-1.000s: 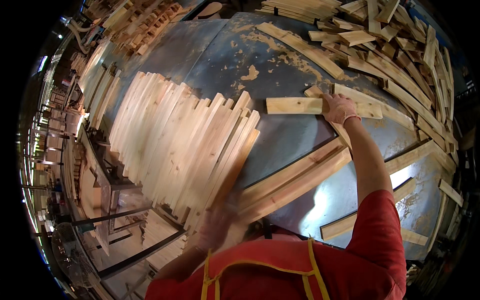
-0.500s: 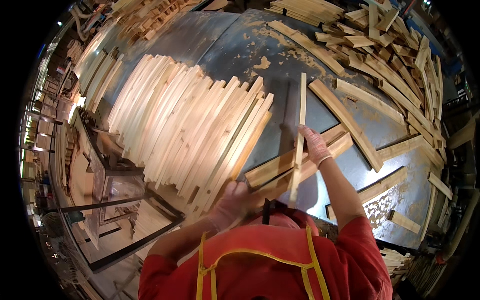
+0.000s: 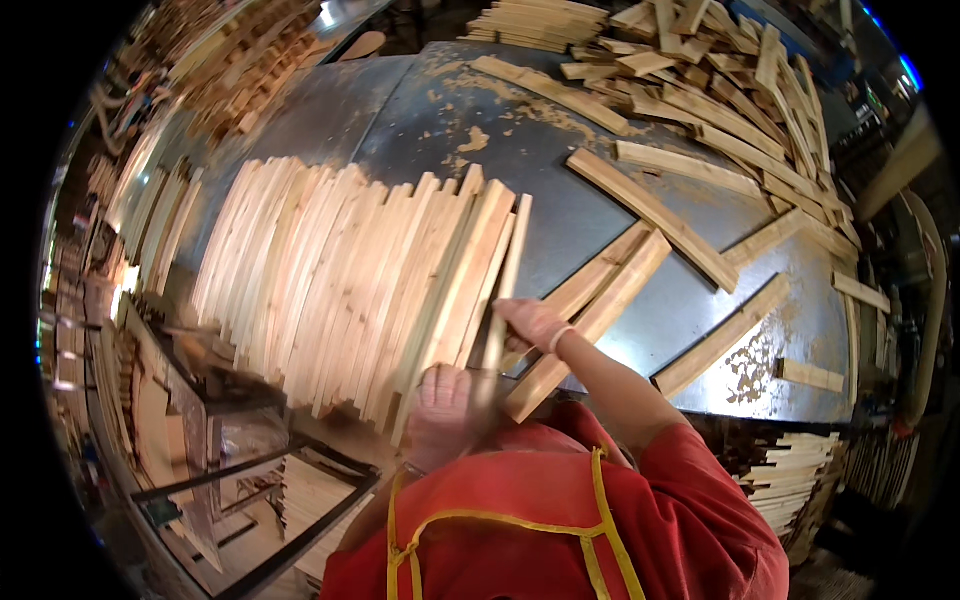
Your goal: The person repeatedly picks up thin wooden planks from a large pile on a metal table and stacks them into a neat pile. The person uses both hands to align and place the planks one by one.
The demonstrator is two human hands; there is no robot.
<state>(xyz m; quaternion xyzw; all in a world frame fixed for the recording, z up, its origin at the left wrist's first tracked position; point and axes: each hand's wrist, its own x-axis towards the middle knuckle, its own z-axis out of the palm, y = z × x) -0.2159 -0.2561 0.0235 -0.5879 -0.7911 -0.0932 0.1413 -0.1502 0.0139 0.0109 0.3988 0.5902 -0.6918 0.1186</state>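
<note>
My right hand (image 3: 535, 325), in a thin pale glove, is closed around a narrow wooden strip (image 3: 512, 262). The strip stands along the right side of a row of light wooden strips (image 3: 330, 270) laid side by side on the metal table (image 3: 430, 130). My left hand (image 3: 440, 412), slightly blurred, lies with its fingers flat on the near ends of the rightmost strips in the row. Just right of my right hand, two boards (image 3: 612, 318) lie close together at a slant, partly behind my hand and wrist.
A longer board (image 3: 655, 220) lies slanting beyond them. More boards (image 3: 725, 335) are scattered to the right. A heap of loose wood pieces (image 3: 740, 110) covers the far right, beside a neat stack (image 3: 535, 22). A black metal frame (image 3: 300, 525) stands at the lower left.
My right hand has brought the narrow strip leftward from above the boards to the row's right side. My left hand has shifted along the near ends, and the view has turned somewhat.
</note>
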